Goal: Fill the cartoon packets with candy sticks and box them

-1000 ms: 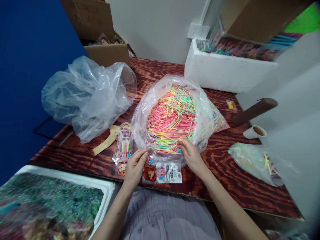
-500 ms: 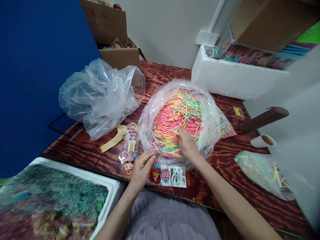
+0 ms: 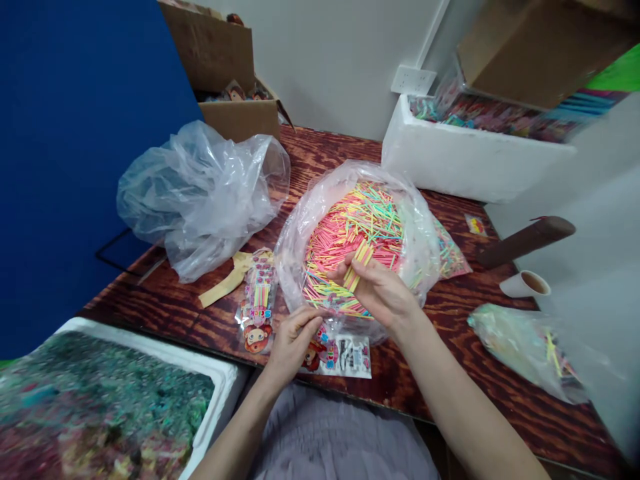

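while my left hand covers one end of a printed packet, whether gripping i cannot tell, my right hand pinches one small bundle of sticks, just lifted from the loose pile, now above it: one portion separated. beyond: clear bag, holding the pile; white foam box, rear.

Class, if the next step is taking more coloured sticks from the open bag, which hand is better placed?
Probably the right hand: it is over the coloured sticks in the plastic bag, holding a small bundle. The left hand is at the bag's near edge, partly covering a printed packet.
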### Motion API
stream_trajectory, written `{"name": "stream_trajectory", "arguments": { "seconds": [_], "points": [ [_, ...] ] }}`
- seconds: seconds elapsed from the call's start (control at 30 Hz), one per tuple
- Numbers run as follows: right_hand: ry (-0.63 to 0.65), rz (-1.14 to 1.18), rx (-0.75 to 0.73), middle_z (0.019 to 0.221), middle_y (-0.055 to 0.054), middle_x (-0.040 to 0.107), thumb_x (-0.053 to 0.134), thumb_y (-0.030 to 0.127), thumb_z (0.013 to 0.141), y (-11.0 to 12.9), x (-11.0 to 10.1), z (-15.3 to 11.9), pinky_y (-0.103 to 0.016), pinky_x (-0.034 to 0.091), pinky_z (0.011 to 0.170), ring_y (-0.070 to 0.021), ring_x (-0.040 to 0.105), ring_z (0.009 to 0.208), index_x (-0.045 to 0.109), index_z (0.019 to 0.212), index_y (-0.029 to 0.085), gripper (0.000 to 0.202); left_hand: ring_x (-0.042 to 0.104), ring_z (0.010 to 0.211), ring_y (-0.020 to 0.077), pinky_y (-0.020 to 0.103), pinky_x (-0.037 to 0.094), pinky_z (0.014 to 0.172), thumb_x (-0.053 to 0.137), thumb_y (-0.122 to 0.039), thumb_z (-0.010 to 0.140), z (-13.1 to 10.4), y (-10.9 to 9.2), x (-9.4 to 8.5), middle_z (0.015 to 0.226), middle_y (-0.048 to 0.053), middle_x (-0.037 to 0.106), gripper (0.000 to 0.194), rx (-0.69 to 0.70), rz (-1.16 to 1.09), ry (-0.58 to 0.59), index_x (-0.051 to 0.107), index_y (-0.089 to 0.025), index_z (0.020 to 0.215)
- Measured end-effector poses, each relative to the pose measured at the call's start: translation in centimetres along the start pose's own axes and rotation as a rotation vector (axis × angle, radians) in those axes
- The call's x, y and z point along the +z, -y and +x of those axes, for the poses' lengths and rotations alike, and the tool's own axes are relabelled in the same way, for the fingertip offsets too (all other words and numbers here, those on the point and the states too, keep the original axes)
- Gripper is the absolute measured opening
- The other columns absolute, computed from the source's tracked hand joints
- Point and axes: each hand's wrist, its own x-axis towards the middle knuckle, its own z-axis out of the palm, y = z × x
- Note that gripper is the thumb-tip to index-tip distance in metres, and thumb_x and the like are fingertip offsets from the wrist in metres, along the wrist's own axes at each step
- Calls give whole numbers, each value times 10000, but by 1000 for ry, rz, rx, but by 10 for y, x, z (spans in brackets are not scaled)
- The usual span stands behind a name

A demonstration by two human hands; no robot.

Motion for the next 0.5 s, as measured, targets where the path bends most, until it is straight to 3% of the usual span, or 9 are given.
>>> {"name": "stream_trajectory", "arguments": {
  "seconds": [0.17,0.33,0.43,0.5],
  "points": [
    [-24,17,-25,828,-57,752,704,377,778,-20,10,-5,-470,467,964,-263,684,975,671,798,195,186,648,939,188,284,489,848,552,-288,913,-1,0,1,967,67,717,231,-3,-25,-29,748,-191,987],
    [5,-191,24,1022,-75,744,647,421,828,-24,8,-22,-442,428,995,-249,641,1054,680,865,194,232,655,954,199,304,505,864,558,-314,909,-3,5,2,1002,77,726,241,-17,-37,-43,753,-194,985],
    [74,-332,46,1198,-61,678,642,388,842,-20,7,-32,-410,450,970,-232,599,1135,635,1073,238,276,660,960,202,308,519,859,587,-325,889,-4,8,2,1025,75,730,234,-33,-69,-75,752,-202,1002],
    [31,-417,-11,1281,-51,622,639,358,847,-19,8,-37,-376,464,955,-217,556,1201,540,1243,285,414,661,961,202,306,526,851,604,-332,874,-6,9,2,1028,72,730,239,-47,-87,-100,747,-206,1020]
  ]
}}
